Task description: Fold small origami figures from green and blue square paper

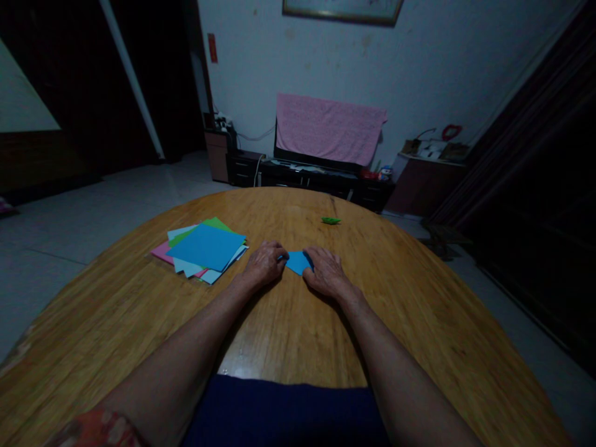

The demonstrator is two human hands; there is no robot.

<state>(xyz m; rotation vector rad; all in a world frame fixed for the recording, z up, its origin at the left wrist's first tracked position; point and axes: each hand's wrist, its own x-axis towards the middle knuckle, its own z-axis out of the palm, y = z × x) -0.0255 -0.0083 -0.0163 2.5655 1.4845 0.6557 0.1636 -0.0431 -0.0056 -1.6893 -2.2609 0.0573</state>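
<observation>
A small folded piece of blue paper (298,262) lies on the wooden table between my two hands. My left hand (266,263) grips its left end, thumb and fingers closed at the edge. On the other side, my right hand (326,270) has its fingers and thumb closed on the right end. Parts of the paper are hidden under the fingers. To the left rests a loose stack of coloured paper sheets (207,247), blue on top, with green, pink and pale blue edges showing. Beyond my right hand sits a small green folded paper piece (330,220).
The round wooden table (279,347) fills the near view, its far edge curving in front of a low black cabinet (244,171). A pink cloth (330,127) hangs over a screen there. At the right stands a side cabinet (416,186) with items on it.
</observation>
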